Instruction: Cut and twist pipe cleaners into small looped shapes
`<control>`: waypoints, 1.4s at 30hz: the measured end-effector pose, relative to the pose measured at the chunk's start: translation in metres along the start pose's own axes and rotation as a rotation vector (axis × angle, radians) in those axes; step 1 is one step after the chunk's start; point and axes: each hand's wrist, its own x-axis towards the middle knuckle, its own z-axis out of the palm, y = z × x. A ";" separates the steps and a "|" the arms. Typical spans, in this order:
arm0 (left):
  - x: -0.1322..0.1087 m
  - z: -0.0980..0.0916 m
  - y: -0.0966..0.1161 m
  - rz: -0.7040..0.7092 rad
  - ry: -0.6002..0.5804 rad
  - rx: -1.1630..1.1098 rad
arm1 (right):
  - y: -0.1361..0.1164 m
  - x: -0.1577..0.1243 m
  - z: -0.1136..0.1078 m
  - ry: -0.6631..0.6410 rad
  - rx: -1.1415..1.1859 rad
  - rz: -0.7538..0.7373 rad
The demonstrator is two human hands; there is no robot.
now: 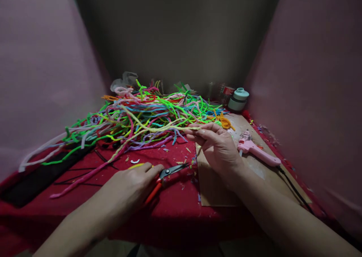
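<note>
My right hand (pixel 216 147) is closed in a pinch on the end of pale yellow pipe cleaners (pixel 166 129), which stretch left over the pile. My left hand (pixel 141 181) is closed around the handles of a pair of scissors (pixel 171 170). One yellow handle and one red handle show past the fingers, and the dark blades point right, over the red cloth. Behind both hands spreads a tangled heap of pipe cleaners (pixel 158 108) in green, pink, blue, white and orange. A long pink pipe cleaner (pixel 82 178) reaches out toward the front left.
A cardboard sheet (pixel 217 193) lies on the red cloth (pixel 175 196) at right, bearing a pink glue gun (pixel 260 153) with a black cord. A pale green-lidded jar (pixel 239 98) stands at the back right. Left is a dark flat strip (pixel 36 183). Small fibre scraps dot the cloth.
</note>
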 end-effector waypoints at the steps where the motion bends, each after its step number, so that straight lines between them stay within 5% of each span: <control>1: 0.005 -0.001 0.000 0.024 -0.021 0.031 | 0.000 0.000 0.001 -0.006 0.008 0.008; 4: 0.025 -0.005 -0.001 0.004 -0.006 0.059 | -0.001 -0.002 0.003 -0.019 0.032 0.048; 7: 0.044 -0.009 0.001 0.005 0.120 -0.192 | 0.000 -0.003 0.004 -0.040 0.028 0.073; 12: 0.064 -0.014 0.021 -0.143 0.243 -1.415 | 0.003 -0.006 0.002 -0.066 -0.031 0.150; 14: 0.069 -0.014 0.027 -0.208 0.337 -1.701 | 0.004 -0.007 0.002 -0.046 -0.110 0.176; 24: 0.072 -0.016 0.029 -0.214 0.483 -1.503 | 0.001 -0.013 0.007 -0.133 -0.461 0.327; 28: 0.077 -0.030 0.027 -0.192 0.627 -1.727 | 0.005 -0.014 0.009 -0.119 -0.519 0.429; 32: 0.087 -0.044 0.016 -0.240 0.595 -2.080 | 0.008 -0.015 0.012 -0.160 -0.609 0.412; 36: 0.097 -0.049 0.004 -0.148 0.688 -2.092 | 0.014 -0.019 0.013 -0.251 -0.702 0.336; 42: 0.107 -0.055 -0.011 -0.214 0.733 -2.127 | 0.014 -0.021 0.011 -0.358 -0.844 0.297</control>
